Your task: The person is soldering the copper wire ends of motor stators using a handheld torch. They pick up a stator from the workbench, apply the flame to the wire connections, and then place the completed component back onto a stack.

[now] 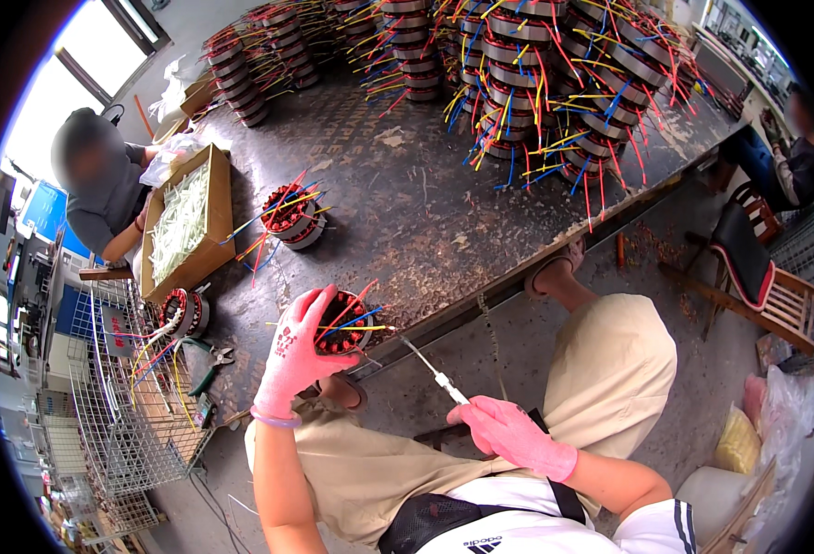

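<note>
The left hand (298,346) clasps the stator (341,334) near the table edge (444,312) while the right hand (513,432) closes around a white tool (449,388), so a slackened grasp could drop the stator, or a wandering tip could nick its wires (356,302).

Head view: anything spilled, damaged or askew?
Yes. Small reddish scraps litter the grey floor beside the dark tabletop, like dropped waste. The tabletop is scuffed and patchy. Stacked silver wired rings at back right seem to lean; fisheye bending may exaggerate it.

Pink-gloved hands (301,355), red, blue and yellow wires (358,297), beige trousers (605,369), dark-striped white sleeve (652,528)
</note>
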### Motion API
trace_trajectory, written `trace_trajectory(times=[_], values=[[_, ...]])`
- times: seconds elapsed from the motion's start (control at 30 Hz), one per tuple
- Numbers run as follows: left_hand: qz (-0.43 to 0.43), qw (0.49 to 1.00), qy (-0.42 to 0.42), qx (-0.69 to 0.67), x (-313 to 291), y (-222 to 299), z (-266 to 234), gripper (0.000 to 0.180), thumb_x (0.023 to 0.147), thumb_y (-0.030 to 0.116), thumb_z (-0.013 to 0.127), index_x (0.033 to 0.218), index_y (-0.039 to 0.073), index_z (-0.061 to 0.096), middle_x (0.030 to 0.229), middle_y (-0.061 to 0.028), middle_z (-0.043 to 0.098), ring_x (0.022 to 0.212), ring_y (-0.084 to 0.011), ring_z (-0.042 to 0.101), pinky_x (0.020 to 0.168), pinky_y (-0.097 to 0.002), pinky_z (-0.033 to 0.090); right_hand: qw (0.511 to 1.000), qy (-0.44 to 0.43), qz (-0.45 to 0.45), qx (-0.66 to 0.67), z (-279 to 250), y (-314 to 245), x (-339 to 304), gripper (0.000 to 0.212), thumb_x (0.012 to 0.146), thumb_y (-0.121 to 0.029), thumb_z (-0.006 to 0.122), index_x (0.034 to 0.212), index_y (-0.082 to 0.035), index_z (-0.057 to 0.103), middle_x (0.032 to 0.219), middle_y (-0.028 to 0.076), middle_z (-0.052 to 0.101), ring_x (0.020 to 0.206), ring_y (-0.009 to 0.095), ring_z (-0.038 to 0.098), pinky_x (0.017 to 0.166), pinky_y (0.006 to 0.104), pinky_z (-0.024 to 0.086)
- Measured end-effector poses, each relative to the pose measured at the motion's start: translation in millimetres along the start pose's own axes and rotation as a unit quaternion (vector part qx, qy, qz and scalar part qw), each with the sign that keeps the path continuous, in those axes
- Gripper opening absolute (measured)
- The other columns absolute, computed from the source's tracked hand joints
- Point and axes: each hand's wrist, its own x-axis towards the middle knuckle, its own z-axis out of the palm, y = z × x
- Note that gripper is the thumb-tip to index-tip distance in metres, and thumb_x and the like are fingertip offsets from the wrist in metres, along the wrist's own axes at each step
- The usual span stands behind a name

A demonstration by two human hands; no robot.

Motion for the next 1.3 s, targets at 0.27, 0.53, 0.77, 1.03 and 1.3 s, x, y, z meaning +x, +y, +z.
trace_trajectory(times=[0.27,0.53,0.77,1.03,1.3], values=[[0.002,1.0,0.001,-0.004,0.4,-1.7,0.3,0.099,0.054,0.02,0.089,0.142,0.004,0.046,0.137,-0.018,0.05,0.125,-0.0383,0.05,0.106,-0.0447,0.041,1.0,0.004,0.015,0.014,-0.4,3.0,1.0,0.032,0.104,-0.027,0.047,0.109,0.0,0.065,0.059,-0.002,0.045,0.053,0.006,0.037,0.05,0.0244,0.03],[-0.014,1.0,-0.002,0.016,-1.8,1.5,0.8,0.099,0.056,0.02,0.088,0.144,0.006,0.045,0.14,-0.0177,0.048,0.129,-0.0378,0.047,0.109,-0.044,0.038,1.0,-0.002,0.017,0.009,-3.3,5.3,1.4,0.03,0.103,-0.025,0.047,0.107,-0.002,0.065,0.063,0.0,0.045,0.055,0.007,0.042,0.051,0.0259,0.035],[-0.01,1.0,-0.006,0.018,-1.7,-0.4,1.2,0.1,0.056,0.021,0.088,0.144,0.006,0.045,0.14,-0.0174,0.048,0.128,-0.0378,0.048,0.109,-0.0446,0.038,1.0,-0.01,0.021,0.006,-2.6,1.8,2.9,0.03,0.103,-0.025,0.047,0.106,0.0,0.064,0.064,0.0,0.045,0.056,0.007,0.043,0.052,0.0257,0.036],[0.001,1.0,0.001,0.007,-0.7,0.3,1.0,0.098,0.055,0.02,0.089,0.143,0.005,0.046,0.136,-0.0179,0.05,0.125,-0.039,0.049,0.106,-0.0464,0.04,1.0,-0.005,0.009,0.021,-3.0,4.1,2.1,0.033,0.104,-0.029,0.049,0.111,0.0,0.064,0.061,-0.003,0.045,0.054,0.005,0.037,0.05,0.0238,0.029],[0.002,1.0,0.003,0.011,-1.3,-1.0,2.2,0.101,0.054,0.019,0.089,0.144,0.005,0.044,0.137,-0.0175,0.05,0.126,-0.0379,0.049,0.107,-0.0447,0.04,1.0,0.003,0.014,0.004,-0.2,-1.1,2.1,0.032,0.104,-0.027,0.048,0.109,0.0,0.065,0.061,-0.002,0.045,0.054,0.006,0.038,0.051,0.024,0.031]])
